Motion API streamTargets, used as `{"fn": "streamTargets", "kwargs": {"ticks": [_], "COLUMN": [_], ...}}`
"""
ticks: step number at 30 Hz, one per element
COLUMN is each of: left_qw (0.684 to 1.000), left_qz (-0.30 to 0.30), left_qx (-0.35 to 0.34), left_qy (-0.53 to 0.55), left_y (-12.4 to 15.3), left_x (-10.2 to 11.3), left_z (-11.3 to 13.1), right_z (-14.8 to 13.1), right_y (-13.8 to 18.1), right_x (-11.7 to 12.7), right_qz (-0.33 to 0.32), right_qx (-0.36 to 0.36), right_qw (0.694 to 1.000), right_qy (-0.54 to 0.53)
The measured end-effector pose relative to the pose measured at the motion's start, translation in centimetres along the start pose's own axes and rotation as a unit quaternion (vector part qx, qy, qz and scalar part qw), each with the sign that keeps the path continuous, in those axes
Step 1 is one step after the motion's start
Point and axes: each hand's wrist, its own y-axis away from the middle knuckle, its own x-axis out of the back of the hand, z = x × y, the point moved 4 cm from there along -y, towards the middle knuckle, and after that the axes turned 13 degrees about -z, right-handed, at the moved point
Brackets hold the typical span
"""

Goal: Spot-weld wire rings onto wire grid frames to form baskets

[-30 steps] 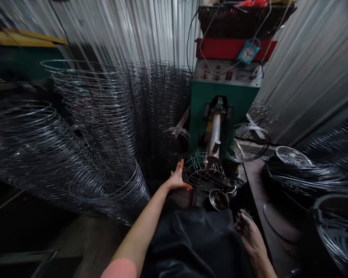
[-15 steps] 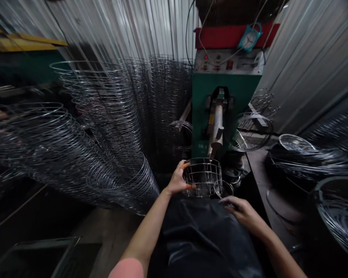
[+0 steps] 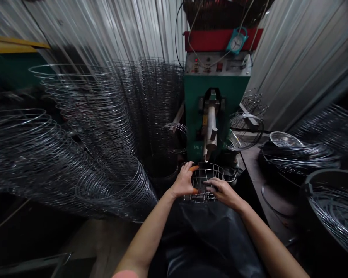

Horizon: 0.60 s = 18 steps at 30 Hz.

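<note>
A round metal wire basket point(image 3: 205, 197) sits just in front of my dark apron, under the metal arm point(image 3: 211, 123) of a green machine. My left hand point(image 3: 184, 182) grips the basket's left side, with orange wraps on the thumb and a finger. At the basket's near right side, my right hand point(image 3: 224, 191) has its fingers drawn together against the wires. Whether a small piece is pinched in those fingers cannot be made out. The tip of the machine's arm hangs close above the basket's far rim.
Tall stacks of wire rings point(image 3: 98, 104) lean at the left. The green machine point(image 3: 191, 92) stands ahead, with a blue clock point(image 3: 237, 40) on it. On the right are a bundle of wire pieces point(image 3: 304, 158) and a dark bucket point(image 3: 307, 189) holding wires.
My right hand has moved left and up from beside the apron to the basket. My left hand still holds the basket, which has shifted slightly. The view has turned a little rightward.
</note>
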Motion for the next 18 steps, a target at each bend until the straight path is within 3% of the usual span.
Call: {"fn": "streamTargets", "kwargs": {"ticks": [11,18], "left_qw": [1.000,1.000], "left_qz": [-0.013,-0.007], "left_qx": [0.003,0.001], "left_qy": [0.017,0.016], "left_y": [-1.1,-1.2], "left_x": [-0.5,-0.4], "left_z": [-0.9,-1.2], "right_z": [1.3,1.3], "right_y": [0.2,0.2], "right_x": [-1.1,-1.1], "right_qz": [-0.085,-0.017], "right_qx": [-0.061,-0.034], "right_qw": [0.982,0.990], "right_qy": [0.159,0.135]}}
